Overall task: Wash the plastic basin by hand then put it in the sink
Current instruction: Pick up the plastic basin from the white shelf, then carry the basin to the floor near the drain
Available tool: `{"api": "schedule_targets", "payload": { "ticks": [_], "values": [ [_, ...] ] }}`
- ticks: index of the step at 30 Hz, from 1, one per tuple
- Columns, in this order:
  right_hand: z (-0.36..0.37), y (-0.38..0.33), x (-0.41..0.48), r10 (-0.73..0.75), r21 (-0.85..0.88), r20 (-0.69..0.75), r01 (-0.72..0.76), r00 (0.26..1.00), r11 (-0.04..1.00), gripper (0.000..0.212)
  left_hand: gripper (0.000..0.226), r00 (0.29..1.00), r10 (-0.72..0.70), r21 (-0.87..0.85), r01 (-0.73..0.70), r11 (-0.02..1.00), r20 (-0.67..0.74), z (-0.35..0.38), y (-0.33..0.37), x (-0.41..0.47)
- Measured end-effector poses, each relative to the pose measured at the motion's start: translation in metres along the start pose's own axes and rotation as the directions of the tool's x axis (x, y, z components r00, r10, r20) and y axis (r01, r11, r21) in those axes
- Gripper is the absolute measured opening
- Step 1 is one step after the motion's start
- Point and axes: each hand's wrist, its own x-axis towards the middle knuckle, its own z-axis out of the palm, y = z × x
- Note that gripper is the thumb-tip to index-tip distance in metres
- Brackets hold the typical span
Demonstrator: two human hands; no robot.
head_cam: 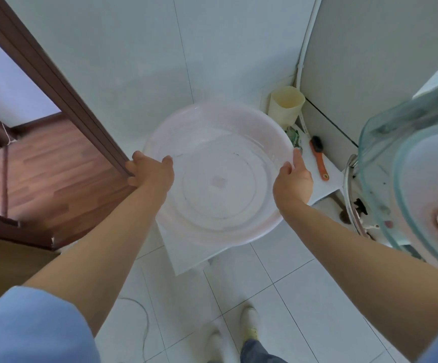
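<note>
A wide, round, translucent pale-pink plastic basin point(218, 176) sits in the middle of the view over a low white stand. My left hand point(151, 170) grips its left rim, thumb over the edge and fingers curled outside. My right hand point(292, 179) rests against the right rim with the fingers spread along the wall; whether it grips the rim I cannot tell. The glass sink point(422, 163) with a metal drain is at the right edge, higher than the basin.
A brown door frame point(63, 93) stands just left of my left hand, with wood flooring beyond. A cream cup point(286, 104), an orange-handled brush point(318, 155) and a wall pipe lie behind the basin on the right. My feet stand on white floor tiles point(278, 284).
</note>
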Motion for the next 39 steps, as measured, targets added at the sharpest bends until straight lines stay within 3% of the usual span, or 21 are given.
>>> {"api": "schedule_targets", "payload": {
  "ticks": [5, 10, 20, 39],
  "values": [
    [-0.041, -0.006, -0.033, -0.038, 0.062, -0.052, 0.041, 0.998, 0.997, 0.044, 0.070, 0.997, -0.073, 0.005, 0.073, 0.997, 0.040, -0.026, 0.009, -0.031],
    [-0.072, -0.001, -0.074, -0.030, 0.087, -0.139, 0.043, 0.990, 0.995, 0.043, 0.071, 0.997, 0.010, -0.084, -0.003, 0.996, 0.081, -0.052, 0.001, -0.059],
    [-0.141, 0.036, -0.164, 0.102, 0.210, -0.310, -0.037, 0.945, 0.977, 0.044, 0.069, 0.969, 0.098, -0.026, -0.095, 0.995, 0.228, -0.084, -0.013, -0.141],
    [-0.328, 0.185, -0.281, 0.307, 0.341, -0.627, -0.102, 0.716, 0.935, 0.042, 0.061, 0.813, 0.383, -0.127, -0.366, 0.922, 0.438, -0.040, -0.021, -0.377]
  ]
}}
